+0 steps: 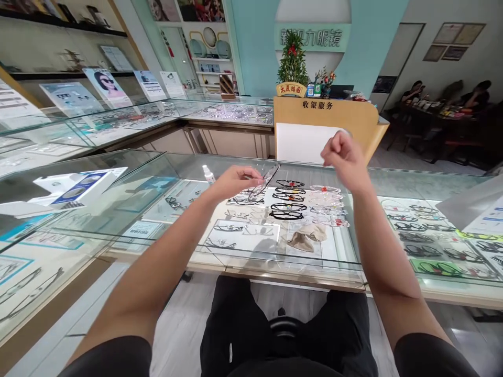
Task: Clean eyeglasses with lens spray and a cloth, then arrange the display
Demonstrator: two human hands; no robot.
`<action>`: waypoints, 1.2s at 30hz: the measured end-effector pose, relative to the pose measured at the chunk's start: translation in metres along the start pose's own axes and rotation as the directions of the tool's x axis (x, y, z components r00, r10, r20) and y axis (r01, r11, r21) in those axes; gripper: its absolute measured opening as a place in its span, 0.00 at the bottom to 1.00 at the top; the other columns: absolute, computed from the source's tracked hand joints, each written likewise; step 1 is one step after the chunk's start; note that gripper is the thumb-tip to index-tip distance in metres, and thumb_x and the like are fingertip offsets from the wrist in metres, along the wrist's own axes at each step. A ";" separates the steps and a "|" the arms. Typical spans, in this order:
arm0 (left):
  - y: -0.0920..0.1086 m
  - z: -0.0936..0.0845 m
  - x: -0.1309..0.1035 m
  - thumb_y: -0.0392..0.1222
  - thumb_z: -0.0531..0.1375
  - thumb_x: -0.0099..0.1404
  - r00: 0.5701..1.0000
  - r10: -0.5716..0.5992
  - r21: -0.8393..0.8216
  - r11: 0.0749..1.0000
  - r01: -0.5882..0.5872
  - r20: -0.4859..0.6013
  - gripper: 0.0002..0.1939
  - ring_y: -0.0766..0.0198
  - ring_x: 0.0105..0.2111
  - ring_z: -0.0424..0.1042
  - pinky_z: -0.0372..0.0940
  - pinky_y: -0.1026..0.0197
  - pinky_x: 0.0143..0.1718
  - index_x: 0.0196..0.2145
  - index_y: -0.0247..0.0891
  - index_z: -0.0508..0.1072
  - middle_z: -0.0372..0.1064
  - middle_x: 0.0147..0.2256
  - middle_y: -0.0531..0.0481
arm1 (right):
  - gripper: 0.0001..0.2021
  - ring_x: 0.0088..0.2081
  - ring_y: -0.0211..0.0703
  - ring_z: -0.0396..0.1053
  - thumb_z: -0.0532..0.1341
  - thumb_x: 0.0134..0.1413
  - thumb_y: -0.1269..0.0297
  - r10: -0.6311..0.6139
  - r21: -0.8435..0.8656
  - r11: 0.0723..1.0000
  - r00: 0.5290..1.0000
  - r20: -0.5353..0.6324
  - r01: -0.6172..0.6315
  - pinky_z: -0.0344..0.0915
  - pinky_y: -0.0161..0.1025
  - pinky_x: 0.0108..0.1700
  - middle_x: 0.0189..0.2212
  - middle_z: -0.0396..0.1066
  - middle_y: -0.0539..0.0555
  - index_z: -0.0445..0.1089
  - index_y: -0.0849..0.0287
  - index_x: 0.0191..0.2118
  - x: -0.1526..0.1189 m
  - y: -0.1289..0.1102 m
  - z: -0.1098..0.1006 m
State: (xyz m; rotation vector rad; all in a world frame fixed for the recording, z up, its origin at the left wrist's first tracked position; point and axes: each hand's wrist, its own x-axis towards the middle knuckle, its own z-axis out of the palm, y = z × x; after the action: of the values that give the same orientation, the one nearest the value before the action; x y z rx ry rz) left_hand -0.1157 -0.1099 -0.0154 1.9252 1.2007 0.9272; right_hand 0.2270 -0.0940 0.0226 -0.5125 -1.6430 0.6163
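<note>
Above the glass counter, my left hand (237, 183) pinches a pair of eyeglasses (266, 181), held tilted with the lenses seen nearly edge-on. My right hand (342, 157) is raised higher, to the right, its fingers curled closed. What it holds, if anything, is hidden; a small pale patch shows just behind its knuckles. Below the hands are black-framed glasses (288, 207) in a column, and a column of clear-framed glasses (328, 209) beside it. A crumpled beige cloth (306, 238) lies nearer to me. A small white spray bottle (208, 174) stands left of my left hand.
The glass counter (236, 262) runs across in front of me. An opened white box (78, 188) sits on it at left, a white sign (477, 207) at right. Beyond stands a wooden cashier desk (326, 112) with a plant (292, 60). People sit at a table far right.
</note>
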 end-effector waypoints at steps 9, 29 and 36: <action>-0.009 0.094 0.060 0.70 0.78 0.53 0.996 -0.006 -0.427 0.904 -0.035 -0.094 0.29 0.49 0.52 0.82 0.74 0.48 0.60 0.37 0.42 0.83 0.86 0.48 0.43 | 0.22 0.31 0.37 0.63 0.70 0.44 0.63 0.413 0.241 0.877 0.909 0.060 -0.415 0.60 0.40 0.39 0.29 0.69 0.43 0.51 0.50 0.32 -0.050 0.062 0.027; -0.038 0.120 0.041 0.61 0.80 0.58 0.997 -0.048 -0.642 0.767 0.002 -0.054 0.22 0.60 0.40 0.80 0.79 0.54 0.47 0.37 0.41 0.84 0.83 0.43 0.47 | 0.35 0.35 0.42 0.74 0.85 0.44 0.52 0.481 0.368 0.788 0.867 0.134 -0.494 0.69 0.42 0.41 0.32 0.79 0.47 0.54 0.50 0.30 -0.065 0.063 0.044; -0.039 0.123 0.043 0.62 0.80 0.57 0.995 -0.046 -0.622 0.783 -0.018 -0.087 0.24 0.61 0.37 0.80 0.77 0.55 0.44 0.37 0.40 0.84 0.83 0.40 0.47 | 0.34 0.36 0.42 0.75 0.83 0.49 0.53 0.473 0.299 0.816 0.869 0.146 -0.495 0.69 0.43 0.43 0.34 0.78 0.47 0.53 0.50 0.32 -0.069 0.064 0.044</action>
State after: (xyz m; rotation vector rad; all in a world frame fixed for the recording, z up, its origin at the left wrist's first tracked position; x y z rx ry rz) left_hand -0.0160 -0.0779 -0.1016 1.3403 0.8056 1.2369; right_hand 0.1940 -0.0944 -0.0754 -0.6747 -1.4269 1.2781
